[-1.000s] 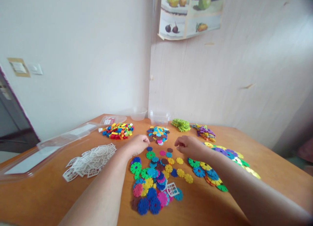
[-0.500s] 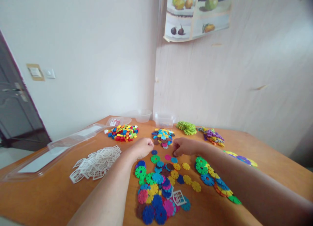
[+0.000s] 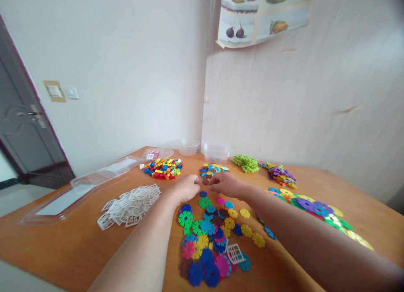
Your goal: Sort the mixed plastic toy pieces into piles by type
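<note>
1. Compared with the earlier frame, our right hand (image 3: 224,184) sits farther left, closer to our left hand (image 3: 189,186), by the near edge of the far small-disc pile (image 3: 214,169).
2. Fingers on both hands curl together; we cannot tell whether they pinch anything.
3. Between our forearms, loose discs (image 3: 206,227) spread toward the near edge, a white lattice piece (image 3: 235,253) among them.
4. Our knuckles could scatter the far pile if we push too low.
5. Our right forearm, dropping, might drag the larger discs (image 3: 306,204) on the right out of place.
</note>
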`<state>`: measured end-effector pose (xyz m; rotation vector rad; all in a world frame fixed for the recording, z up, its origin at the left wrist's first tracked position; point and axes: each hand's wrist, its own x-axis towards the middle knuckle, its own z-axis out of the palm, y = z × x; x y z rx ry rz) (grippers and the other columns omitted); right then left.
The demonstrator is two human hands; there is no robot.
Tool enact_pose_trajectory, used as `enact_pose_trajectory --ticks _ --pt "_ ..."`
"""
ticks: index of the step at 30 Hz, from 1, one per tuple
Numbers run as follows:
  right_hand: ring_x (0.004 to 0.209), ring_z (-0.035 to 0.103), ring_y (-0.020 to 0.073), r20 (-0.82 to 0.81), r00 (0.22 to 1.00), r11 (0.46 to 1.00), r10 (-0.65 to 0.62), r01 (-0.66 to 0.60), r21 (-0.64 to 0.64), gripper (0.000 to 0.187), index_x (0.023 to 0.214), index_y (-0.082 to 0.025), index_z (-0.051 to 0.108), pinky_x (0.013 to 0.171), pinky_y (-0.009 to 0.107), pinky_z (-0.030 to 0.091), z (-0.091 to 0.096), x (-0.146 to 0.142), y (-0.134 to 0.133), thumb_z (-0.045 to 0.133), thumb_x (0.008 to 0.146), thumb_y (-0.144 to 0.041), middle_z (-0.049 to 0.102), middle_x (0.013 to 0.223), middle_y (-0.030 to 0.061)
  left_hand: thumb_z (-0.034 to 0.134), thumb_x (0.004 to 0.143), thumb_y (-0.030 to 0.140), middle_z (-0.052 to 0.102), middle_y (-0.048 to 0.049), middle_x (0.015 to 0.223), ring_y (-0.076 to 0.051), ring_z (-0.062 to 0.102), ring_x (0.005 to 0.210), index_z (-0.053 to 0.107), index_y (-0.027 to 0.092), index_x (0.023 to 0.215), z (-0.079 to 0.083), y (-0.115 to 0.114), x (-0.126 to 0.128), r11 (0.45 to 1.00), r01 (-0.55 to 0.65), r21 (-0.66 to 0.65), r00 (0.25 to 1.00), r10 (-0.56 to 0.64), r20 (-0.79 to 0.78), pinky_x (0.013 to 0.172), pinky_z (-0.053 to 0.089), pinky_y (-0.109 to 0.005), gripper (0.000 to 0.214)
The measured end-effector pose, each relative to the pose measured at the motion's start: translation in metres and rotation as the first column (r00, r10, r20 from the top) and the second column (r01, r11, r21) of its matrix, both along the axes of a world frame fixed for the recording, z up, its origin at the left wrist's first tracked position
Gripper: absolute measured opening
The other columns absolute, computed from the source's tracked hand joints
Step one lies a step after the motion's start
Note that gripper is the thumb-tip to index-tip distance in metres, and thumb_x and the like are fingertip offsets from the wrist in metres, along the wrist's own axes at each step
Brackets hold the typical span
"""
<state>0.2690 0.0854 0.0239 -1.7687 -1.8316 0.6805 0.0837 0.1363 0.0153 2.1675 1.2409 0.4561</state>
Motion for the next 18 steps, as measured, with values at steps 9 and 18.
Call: enact_pose_trajectory --ticks 9,18 --pt "0.059 0.055 0.0161 0.338 0.941 0.997 0.033 -0.005 -0.083 0.018 0.066 -0.018 0.069 0.051 0.024 0.036 -0.001 -0.032 0.015 0.071 0.065 -0.036 0.061 0.058 0.0009 0.053 0.070 0.019 0.070 -0.0026 0.077 -0.016 0.061 0.067 0.065 0.020 0.085 0.003 -0.001 -0.001 1.000 -0.005 0.007 1.000 0.005 0.014 0.052 0.037 -0.023 0.019" --pt "0.056 0.053 0.0131 0.196 0.980 0.996 -0.037 0.051 -0.069 0.007 0.065 -0.018 0.065 0.048 0.021 0.033 -0.001 -0.040 0.008 0.069 0.059 -0.019 0.057 0.055 -0.0023 0.052 0.070 0.019 0.069 -0.0018 0.074 -0.016 0.059 0.067 0.065 0.019 0.083 0.004 -0.004 -0.001 1.000 0.011 0.016 1.000 -0.012 0.019 0.052 0.036 -0.022 0.018"
